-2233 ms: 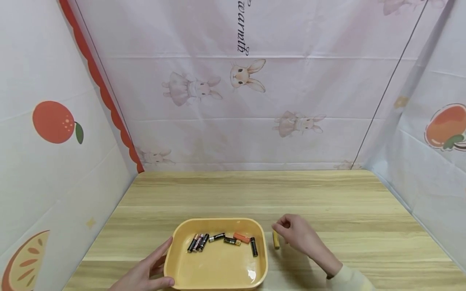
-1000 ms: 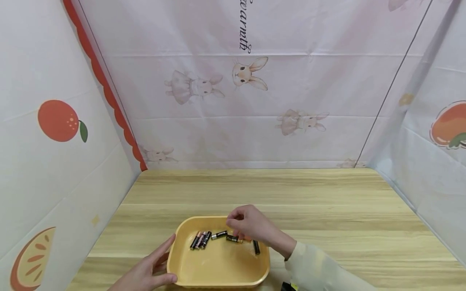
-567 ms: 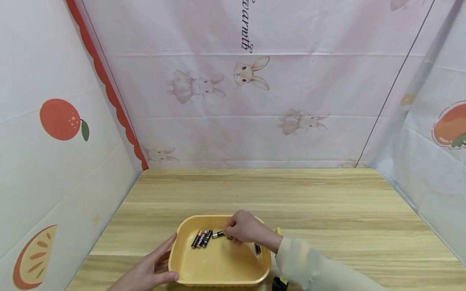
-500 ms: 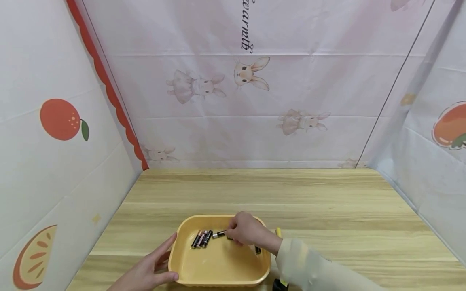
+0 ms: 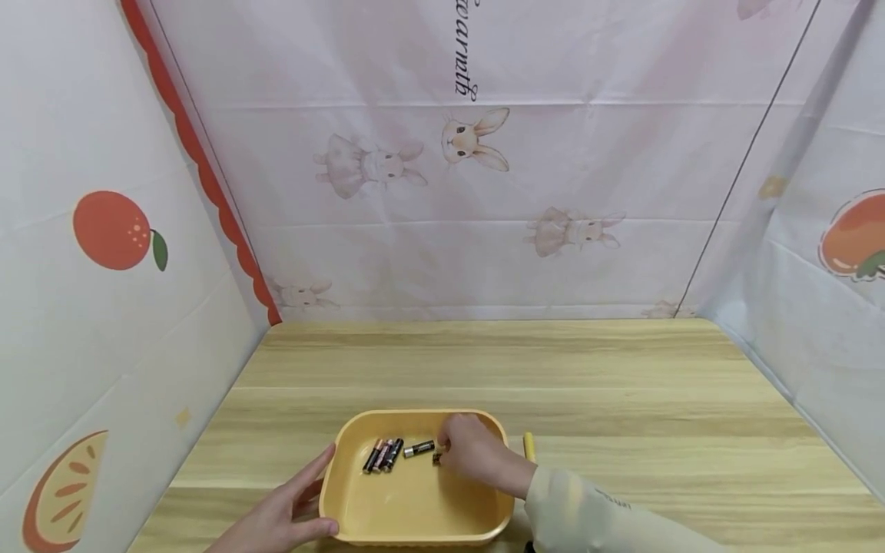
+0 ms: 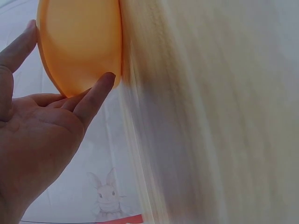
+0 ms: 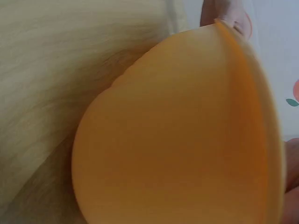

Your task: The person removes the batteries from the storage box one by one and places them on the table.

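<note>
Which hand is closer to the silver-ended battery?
The right hand. It is inside the yellow tub, just right of the silver-ended battery; the left hand is farther off, touching the tub's left outer side.

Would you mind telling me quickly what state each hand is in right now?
Left hand: open, braced against the tray.
Right hand: in the tray, fingertips hidden, so whether it is open or holding something cannot be told.

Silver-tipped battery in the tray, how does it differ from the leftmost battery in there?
The silver-tipped battery has a silver end; the leftmost battery has a copper-coloured one. The silver-tipped battery lies nearly crosswise, while the leftmost battery lies more front-to-back. Both show black and lie in the yellow tray.
</note>
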`<move>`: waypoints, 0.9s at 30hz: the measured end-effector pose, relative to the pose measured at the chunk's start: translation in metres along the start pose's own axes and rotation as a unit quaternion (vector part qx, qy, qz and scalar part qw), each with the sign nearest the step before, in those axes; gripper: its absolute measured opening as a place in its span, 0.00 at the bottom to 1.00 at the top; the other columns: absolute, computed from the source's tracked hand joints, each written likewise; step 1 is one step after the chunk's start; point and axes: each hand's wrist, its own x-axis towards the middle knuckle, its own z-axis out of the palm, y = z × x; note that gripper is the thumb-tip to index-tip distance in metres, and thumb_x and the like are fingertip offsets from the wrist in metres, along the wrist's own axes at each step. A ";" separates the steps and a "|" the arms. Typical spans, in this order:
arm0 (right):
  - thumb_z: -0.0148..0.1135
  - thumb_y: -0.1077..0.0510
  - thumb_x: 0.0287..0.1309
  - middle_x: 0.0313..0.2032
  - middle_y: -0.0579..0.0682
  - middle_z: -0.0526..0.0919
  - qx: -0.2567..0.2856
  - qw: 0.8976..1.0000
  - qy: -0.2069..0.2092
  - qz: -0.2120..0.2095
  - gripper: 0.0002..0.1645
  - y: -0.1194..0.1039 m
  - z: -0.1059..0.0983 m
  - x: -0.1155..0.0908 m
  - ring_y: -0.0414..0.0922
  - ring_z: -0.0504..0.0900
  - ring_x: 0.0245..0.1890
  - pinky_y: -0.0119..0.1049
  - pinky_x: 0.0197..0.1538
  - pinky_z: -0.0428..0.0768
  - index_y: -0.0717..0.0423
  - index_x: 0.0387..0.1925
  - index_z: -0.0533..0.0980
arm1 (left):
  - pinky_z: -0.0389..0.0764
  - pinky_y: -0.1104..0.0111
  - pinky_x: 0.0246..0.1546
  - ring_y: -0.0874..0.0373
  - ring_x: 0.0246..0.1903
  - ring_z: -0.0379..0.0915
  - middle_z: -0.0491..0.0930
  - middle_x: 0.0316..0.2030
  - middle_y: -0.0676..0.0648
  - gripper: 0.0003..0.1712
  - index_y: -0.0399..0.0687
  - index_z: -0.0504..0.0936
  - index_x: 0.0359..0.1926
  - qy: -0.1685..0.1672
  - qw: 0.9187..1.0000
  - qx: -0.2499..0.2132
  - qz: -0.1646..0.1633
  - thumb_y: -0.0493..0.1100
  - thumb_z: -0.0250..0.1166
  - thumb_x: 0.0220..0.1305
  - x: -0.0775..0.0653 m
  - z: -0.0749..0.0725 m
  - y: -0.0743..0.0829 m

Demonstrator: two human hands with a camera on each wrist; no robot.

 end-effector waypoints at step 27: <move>0.73 0.63 0.57 0.27 0.36 0.81 0.072 0.993 -0.069 -0.063 0.05 0.002 -0.020 -0.005 0.29 0.75 0.28 0.25 0.35 0.77 0.53 0.32 0.82 | 0.82 0.64 0.54 0.27 0.62 0.70 0.50 0.67 0.10 0.57 0.33 0.30 0.80 -0.010 1.000 -0.025 -0.004 0.36 0.66 0.72 0.000 0.000 0.000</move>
